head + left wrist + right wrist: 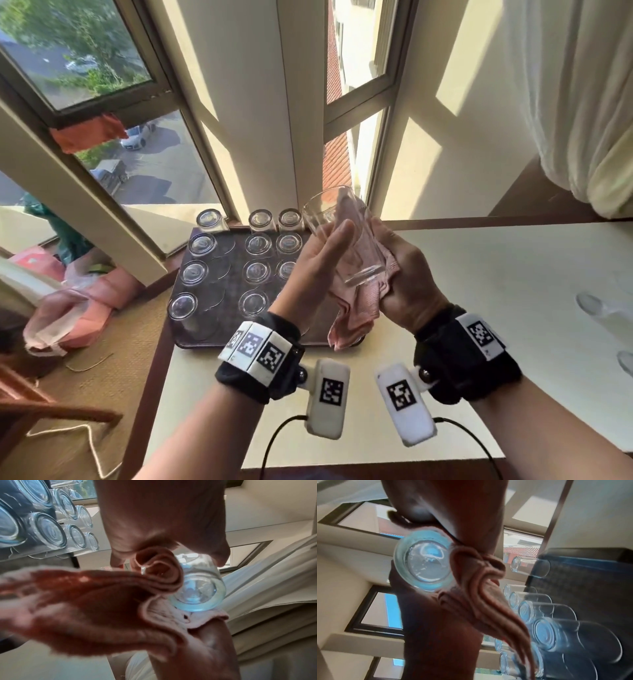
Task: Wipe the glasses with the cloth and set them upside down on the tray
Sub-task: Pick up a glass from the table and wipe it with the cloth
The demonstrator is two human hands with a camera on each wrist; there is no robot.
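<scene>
Both hands were raised above the tray's (191,329) near-right corner, clamped together around one glass (346,236). Left hand (315,263) gripped the glass on its left side, thumb up along the wall. Right hand (407,284) pressed the cloth (356,308) against the glass's right side and base, fingers curled around both. The glass was tilted, mouth up and away toward the window (359,102), thick base down toward the wrists (both wrist views looked straight at the base).

Left wrist view: glass (197,593) base sat on a fold of cloth (85,601), with the left hand (163,520) above it. Right wrist view: glass (423,566) sat between the right hand (436,622) and the bunched cloth (479,588), the cloth's loose end hanging down over the tray (590,581).

On the tray: upside-down glasses (258,272) in rows, bases up, filling the left column and the middle columns; the tray's right part was hidden behind the hands and cloth. The tray sat at the left end of the white bench (513,291), its far edge near the window sill.

Right of the tray, at the bench's right edge: more glass shapes (596,308), too blurred to tell orientation. A curtain (582,102) hung beyond the bench, up right of the tray.
</scene>
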